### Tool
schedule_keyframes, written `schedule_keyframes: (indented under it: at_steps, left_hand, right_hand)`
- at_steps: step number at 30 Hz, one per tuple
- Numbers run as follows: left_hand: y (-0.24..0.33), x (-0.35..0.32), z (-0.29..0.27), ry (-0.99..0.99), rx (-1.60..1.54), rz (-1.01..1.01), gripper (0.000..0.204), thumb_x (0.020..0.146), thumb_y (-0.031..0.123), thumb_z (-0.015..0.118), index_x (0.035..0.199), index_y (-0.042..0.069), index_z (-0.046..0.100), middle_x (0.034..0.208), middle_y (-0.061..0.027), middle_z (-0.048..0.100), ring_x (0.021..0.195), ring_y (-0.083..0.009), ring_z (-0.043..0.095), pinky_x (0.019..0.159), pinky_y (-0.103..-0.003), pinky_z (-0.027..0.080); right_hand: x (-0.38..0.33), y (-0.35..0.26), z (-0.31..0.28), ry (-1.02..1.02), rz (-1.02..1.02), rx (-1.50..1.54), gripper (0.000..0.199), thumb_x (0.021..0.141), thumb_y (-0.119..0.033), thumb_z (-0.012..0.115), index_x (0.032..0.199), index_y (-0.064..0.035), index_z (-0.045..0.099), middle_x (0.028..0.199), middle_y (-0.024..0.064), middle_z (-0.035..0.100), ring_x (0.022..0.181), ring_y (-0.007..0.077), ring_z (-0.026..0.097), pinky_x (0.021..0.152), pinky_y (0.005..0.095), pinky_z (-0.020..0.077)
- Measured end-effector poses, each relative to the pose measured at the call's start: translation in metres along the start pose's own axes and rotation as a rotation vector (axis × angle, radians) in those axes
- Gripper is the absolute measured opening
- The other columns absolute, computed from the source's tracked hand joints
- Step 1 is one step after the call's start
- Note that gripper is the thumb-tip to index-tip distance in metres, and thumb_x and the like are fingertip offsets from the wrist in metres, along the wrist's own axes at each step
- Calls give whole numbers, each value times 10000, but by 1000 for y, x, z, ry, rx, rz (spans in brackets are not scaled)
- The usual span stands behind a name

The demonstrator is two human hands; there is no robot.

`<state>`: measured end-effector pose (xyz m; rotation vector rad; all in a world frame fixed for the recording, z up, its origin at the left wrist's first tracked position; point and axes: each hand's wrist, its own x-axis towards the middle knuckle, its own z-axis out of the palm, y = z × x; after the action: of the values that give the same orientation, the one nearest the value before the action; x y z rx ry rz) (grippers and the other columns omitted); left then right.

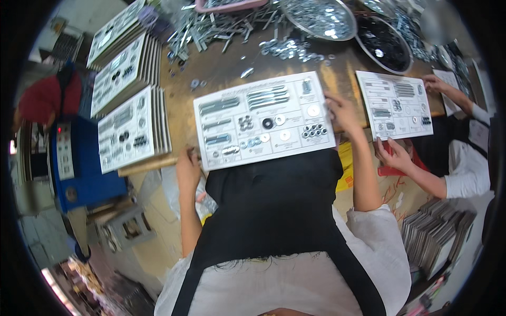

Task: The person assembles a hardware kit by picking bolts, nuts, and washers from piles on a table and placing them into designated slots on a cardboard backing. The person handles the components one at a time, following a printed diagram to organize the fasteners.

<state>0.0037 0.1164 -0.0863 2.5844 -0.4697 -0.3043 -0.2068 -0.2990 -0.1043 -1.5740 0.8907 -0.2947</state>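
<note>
Before me is a white hardware card (247, 110), printed with boxes that hold bolts, rods, nuts and washers. It is slightly tilted, its lower edge over my black apron. My left hand (188, 167) is closed at the card's lower left corner, the fingertips partly hidden. At the upper right edge, my right hand (342, 112) grips the card between thumb and fingers. To the right, a co-worker's hands (395, 155) hold a similar hardware card (375, 105) by its lower and right edges.
Stacks of filled cards (126, 124) line the table's left side. Loose metal bars (211, 29), washers (292, 51), a pink tray (232, 5), a pan of shiny parts (321, 18) and a pan of black parts (385, 45) occupy the far side. Boards (432, 242) are piled at lower right.
</note>
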Motion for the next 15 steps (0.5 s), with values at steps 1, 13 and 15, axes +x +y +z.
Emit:
schedule_keyframes:
  at_steps: [1,13,15]
  left_hand:
    - [-4,-12,5,1,-156,-24,261,910,114,540,1132,-16,589,1012,-239,633,879,-378,634,783,-416,493]
    - [-1,-18,12,-179,-1242,-142,571,808,-106,452,1379,-86,426,1326,-173,549,1224,-216,531,1035,-305,408]
    - [1,-19,8,-183,-1291,-130,580,802,-106,458,1381,-90,419,1334,-176,543,1231,-215,527,1040,-307,405]
  right_hand:
    - [1,-10,2,-23,88,111,330,961,-187,548,1258,-57,610,596,-57,439,501,36,364,419,197,246]
    - [35,-26,-14,-245,262,18,206,934,-239,607,904,-49,679,574,-85,434,444,18,289,411,190,189]
    - [34,-28,-13,-223,265,55,197,928,-225,617,917,-39,682,569,-86,429,430,17,278,402,188,179]
